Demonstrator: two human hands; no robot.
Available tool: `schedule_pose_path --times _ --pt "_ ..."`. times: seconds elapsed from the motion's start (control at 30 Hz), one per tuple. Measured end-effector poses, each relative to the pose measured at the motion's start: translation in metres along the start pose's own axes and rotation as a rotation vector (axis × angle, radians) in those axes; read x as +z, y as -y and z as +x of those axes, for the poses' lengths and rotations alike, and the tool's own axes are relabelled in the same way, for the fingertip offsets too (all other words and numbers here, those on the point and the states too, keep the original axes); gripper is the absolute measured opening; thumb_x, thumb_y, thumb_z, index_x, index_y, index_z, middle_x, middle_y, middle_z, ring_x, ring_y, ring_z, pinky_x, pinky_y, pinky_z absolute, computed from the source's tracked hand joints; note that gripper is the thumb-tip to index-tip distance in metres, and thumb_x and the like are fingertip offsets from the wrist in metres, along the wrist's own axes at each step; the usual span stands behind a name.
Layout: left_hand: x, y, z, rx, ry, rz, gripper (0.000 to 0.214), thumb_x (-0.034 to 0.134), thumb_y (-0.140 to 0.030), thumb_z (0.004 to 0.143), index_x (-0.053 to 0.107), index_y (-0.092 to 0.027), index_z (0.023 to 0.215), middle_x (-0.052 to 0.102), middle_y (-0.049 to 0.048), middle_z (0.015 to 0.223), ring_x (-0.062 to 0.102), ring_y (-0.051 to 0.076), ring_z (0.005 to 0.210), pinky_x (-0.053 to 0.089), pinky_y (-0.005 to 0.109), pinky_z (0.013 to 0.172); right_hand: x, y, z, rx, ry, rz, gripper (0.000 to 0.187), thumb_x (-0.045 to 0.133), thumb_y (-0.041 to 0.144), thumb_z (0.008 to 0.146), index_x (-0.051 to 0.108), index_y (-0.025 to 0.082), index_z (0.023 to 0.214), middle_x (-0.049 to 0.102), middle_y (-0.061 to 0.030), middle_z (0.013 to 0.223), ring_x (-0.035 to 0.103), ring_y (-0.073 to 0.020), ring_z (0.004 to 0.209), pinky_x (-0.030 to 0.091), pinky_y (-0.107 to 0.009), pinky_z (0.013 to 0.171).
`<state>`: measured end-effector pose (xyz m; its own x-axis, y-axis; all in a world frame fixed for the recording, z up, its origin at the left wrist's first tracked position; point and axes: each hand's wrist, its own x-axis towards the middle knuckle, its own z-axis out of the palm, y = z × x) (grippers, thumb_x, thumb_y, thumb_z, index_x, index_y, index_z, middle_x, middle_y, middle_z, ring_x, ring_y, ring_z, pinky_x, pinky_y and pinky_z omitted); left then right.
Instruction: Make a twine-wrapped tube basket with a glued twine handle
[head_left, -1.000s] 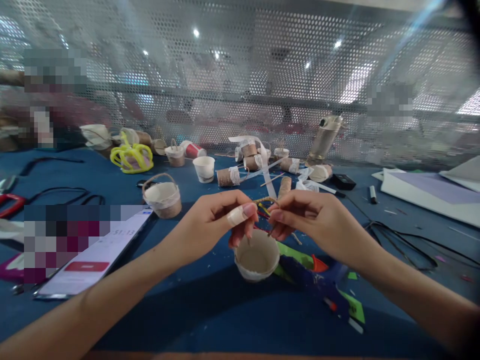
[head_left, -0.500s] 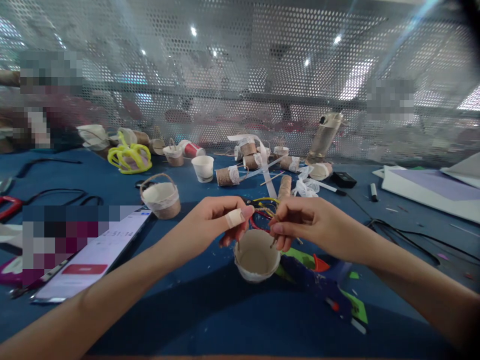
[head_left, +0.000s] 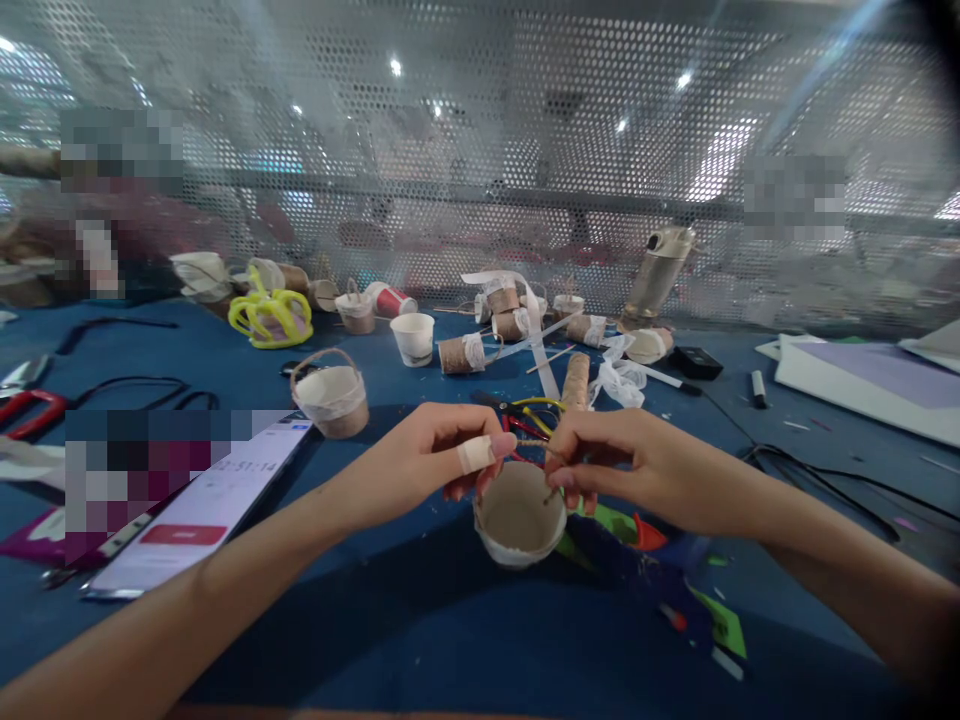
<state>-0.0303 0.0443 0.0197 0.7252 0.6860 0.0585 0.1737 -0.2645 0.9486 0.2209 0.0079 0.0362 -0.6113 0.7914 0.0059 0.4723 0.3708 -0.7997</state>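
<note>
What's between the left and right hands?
Head view: a short length of twine spans from the left hand to the right hand, appearing just above the far rim of the open cup.

Perforated grey metal screen (head_left: 480,130) across the back, darker horizontal band (head_left: 465,195) running along it; small white light spots (head_left: 396,68) on it, can't tell through or reflected; blue tabletop (head_left: 420,640) below, brownish front edge (head_left: 300,712)

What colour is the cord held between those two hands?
The cord is brown; the head view shows it.
</note>
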Motion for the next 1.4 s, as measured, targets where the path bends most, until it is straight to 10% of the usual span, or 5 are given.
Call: schedule_pose_path --times 1.4 --pt "-0.0002 -0.0007 -0.001 0.254 0.098 0.196 0.028 0.051 -0.029 0.101 0.062 -0.014 0.08 0.058 -0.0018 0.066 0.052 0.009 0.058 0.04 0.019 0.056 -0.0076 -0.0006 0.0021 -0.198 0.231 -0.223 0.023 0.048 0.033 0.105 0.066 0.017 0.102 0.068 -0.0039 0.093 0.062 -0.0151 0.083 0.045 -0.025 0.077"
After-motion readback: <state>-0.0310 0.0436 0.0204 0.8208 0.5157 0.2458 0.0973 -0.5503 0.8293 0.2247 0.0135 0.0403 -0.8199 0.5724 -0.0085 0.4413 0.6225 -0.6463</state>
